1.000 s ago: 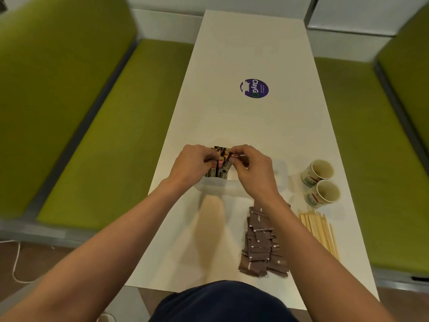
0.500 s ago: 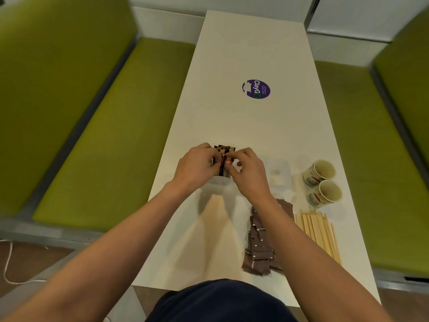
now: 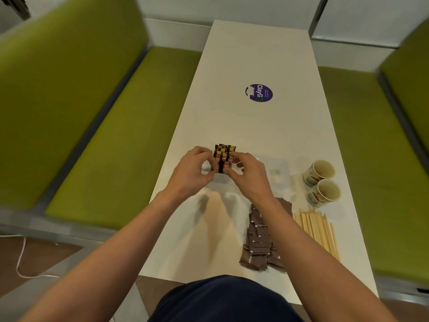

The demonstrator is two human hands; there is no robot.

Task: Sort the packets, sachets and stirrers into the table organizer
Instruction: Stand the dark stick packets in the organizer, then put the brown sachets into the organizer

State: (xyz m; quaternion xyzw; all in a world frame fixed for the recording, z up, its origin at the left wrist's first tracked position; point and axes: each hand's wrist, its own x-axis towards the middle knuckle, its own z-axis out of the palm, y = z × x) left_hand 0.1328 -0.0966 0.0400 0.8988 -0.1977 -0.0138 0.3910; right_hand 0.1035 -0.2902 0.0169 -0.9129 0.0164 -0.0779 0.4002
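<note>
Head view: purple table sticker reads "ClayGo". Clear organizer holds upright dark sachets. Both the left hand and right hand pinch them, fingers curled.

Counted two paper cups at right, one purple sticker at far centre, one clear organizer; brown sachets, wooden stirrers and dark packets too overlapped for count.

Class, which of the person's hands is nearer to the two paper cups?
Right. The right hand, gripping the packets, is just left of the cups; the left hand, also on the packets, lies farther left.
</note>
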